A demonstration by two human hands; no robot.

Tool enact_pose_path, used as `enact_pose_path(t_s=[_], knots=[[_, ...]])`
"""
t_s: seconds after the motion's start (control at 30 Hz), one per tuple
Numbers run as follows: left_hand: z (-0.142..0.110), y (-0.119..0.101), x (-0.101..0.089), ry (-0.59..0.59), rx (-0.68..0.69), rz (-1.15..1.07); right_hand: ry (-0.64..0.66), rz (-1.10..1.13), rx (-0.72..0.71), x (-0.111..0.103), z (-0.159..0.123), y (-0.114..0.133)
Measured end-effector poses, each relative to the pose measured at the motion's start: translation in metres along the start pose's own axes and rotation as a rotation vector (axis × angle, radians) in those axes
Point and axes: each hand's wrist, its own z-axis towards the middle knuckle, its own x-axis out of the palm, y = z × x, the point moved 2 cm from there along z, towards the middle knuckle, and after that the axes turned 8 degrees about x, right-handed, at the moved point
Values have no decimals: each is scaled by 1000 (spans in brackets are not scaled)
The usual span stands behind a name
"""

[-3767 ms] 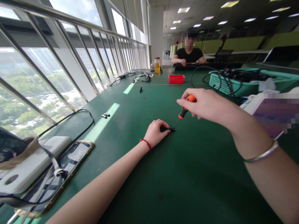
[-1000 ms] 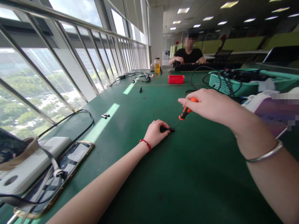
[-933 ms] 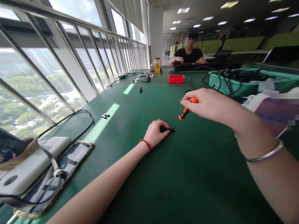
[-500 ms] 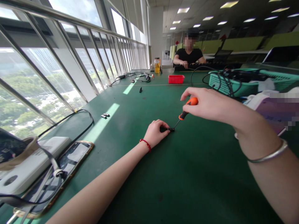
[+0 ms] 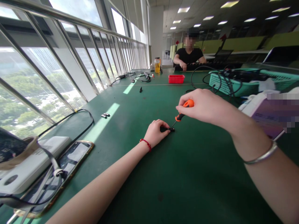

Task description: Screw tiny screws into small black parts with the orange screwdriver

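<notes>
Against the green tabletop [image 5: 130, 174], my left hand [image 5: 156, 133] pinches a small black piece [image 5: 171, 129], whose right end sticks out past the fingertips. What exactly the piece is, I cannot make out. An orange and black screwdriver [image 5: 188, 104] is gripped by its handle in my right hand [image 5: 203, 104]. Its shaft slants down to the left, and the tip meets or nearly meets the top of the black piece. The fingers of my left hand cover the piece's left part.
Small dark parts [image 5: 105, 115] lie left of my hands, and another black part [image 5: 140, 90] farther back. Beyond are a red bin [image 5: 176, 79], a bottle [image 5: 157, 66] and a seated person [image 5: 189, 56]. A green basket [image 5: 224, 84] of cables stands right; a phone [image 5: 72, 158] and white power bank [image 5: 53, 149] left.
My right hand has shifted slightly left and down, carrying the screwdriver, so its tip sits farther left along the black piece. My left hand has stayed still. The seated person's hand moved slightly.
</notes>
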Motion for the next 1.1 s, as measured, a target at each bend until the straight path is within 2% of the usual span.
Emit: enact_pose_path(t_s=[0.77, 0.97, 1.1], knots=[[0, 0, 0, 1, -9, -2, -51, -13, -41, 6, -2, 4], [1, -1, 0, -4, -5, -7, -100, 44, -114, 9, -2, 4], [1, -1, 0, -6, -5, -10, -116, 60, -77, 10, -2, 7]])
